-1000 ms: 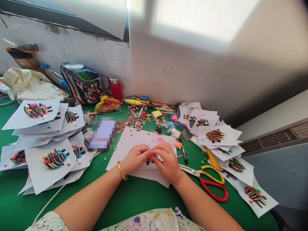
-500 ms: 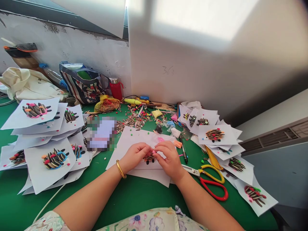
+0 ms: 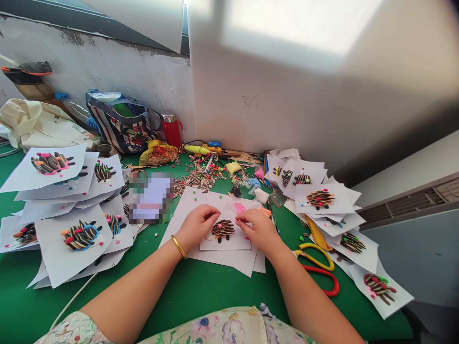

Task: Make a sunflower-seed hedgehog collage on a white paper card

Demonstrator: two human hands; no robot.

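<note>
A hedgehog picture point(image 3: 223, 230) made of striped sunflower seeds, with dark oval feet and a small pink ball point(image 3: 220, 226) on its seeds, lies on a white paper square point(image 3: 233, 245). My left hand point(image 3: 199, 227) is at its left, thumb and fingers pinched together just above the paper. On the other side, my right hand point(image 3: 257, 230) has its fingertips pressed together near the seeds. Whether either pinch has something small in it, I cannot make out. Pink clay point(image 3: 239, 207) lies just beyond the right fingertips. Larger white sheets point(image 3: 179, 215) are underneath.
Stacks of finished-looking seed pictures stand at left point(image 3: 71, 239) and right point(image 3: 324, 198). Yellow-and-red scissors point(image 3: 317, 267) lie beside my right forearm. Loose sunflower seeds point(image 3: 201, 177), a yellow clay lump point(image 3: 234, 167), a red bottle point(image 3: 172, 131) and a striped bag point(image 3: 122, 122) are at the back.
Both hands have drawn apart from over the hedgehog, uncovering its seeds. The pink ball that was between the fingertips now sits on the seeds.
</note>
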